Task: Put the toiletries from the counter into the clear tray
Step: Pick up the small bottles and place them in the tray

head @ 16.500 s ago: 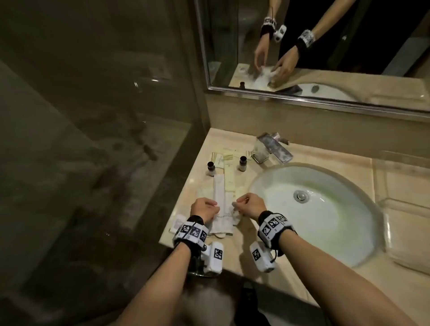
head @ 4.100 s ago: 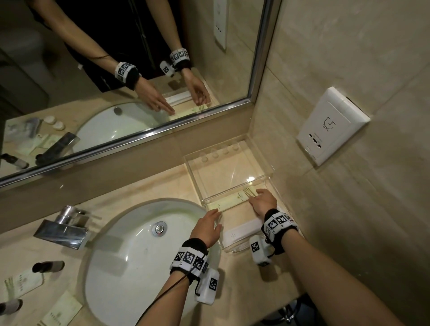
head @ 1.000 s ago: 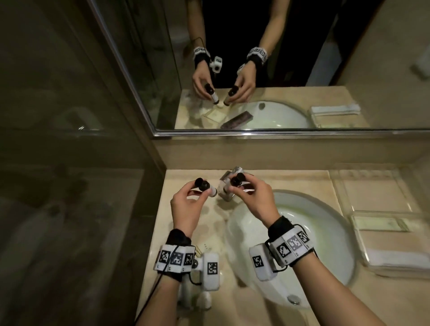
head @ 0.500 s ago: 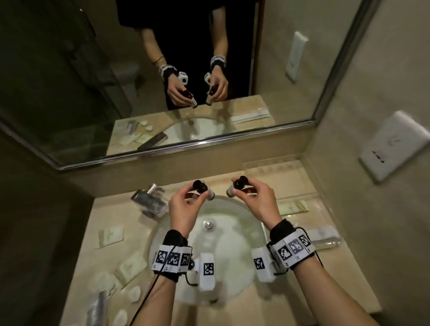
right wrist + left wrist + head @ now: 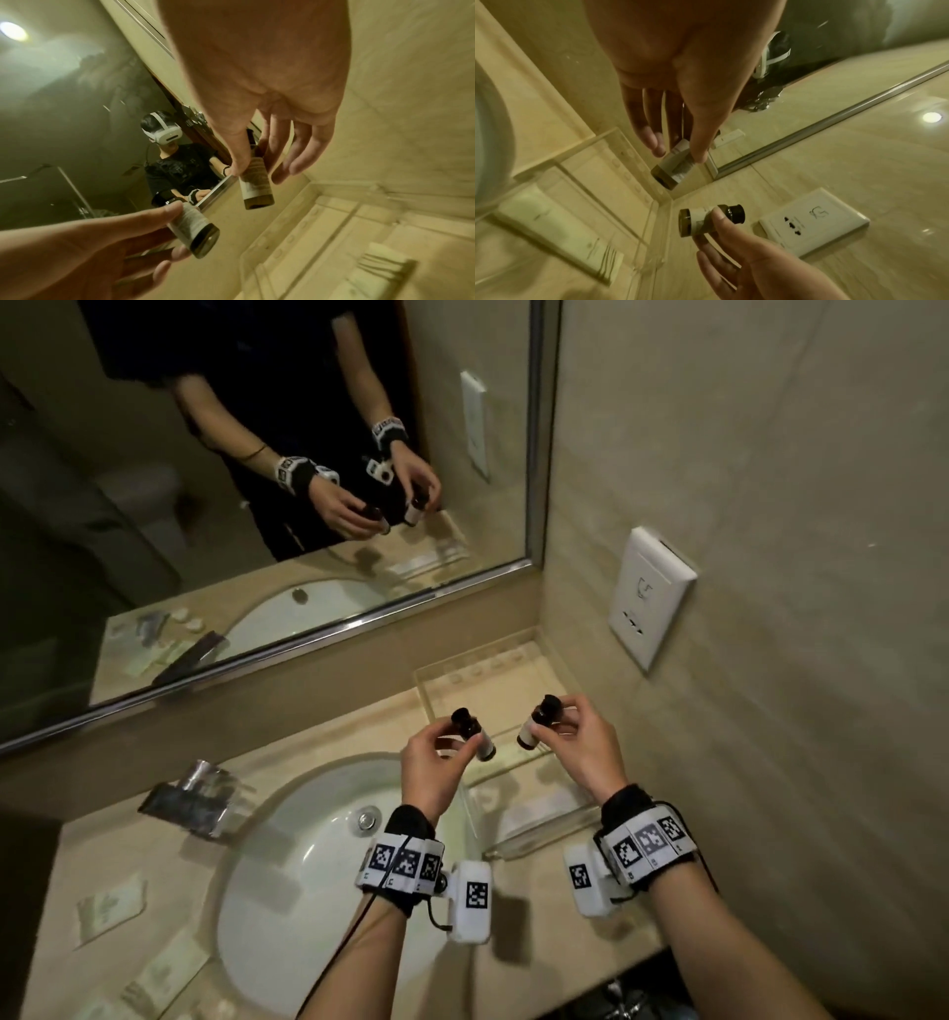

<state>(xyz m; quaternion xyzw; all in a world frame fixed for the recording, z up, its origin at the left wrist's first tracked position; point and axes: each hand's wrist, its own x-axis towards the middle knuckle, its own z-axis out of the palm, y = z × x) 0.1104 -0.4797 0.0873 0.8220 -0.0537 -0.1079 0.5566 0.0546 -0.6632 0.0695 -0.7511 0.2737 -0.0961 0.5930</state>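
My left hand pinches a small dark bottle with a pale label, tilted, cap up. My right hand pinches a second bottle like it. Both hang just above the clear tray's left half, in the counter's right corner. In the left wrist view the left bottle points base-down at the tray, where a long pale packet lies. The right wrist view shows the right bottle over the tray, with the left bottle beside it.
A white basin fills the counter's middle, with a chrome faucet behind it. Flat packets lie on the counter at the far left. A wall socket sits above the tray, and a mirror runs along the back.
Both hands, each still holding its bottle, have moved right from over the basin to over the tray. The head view has swung right with them.
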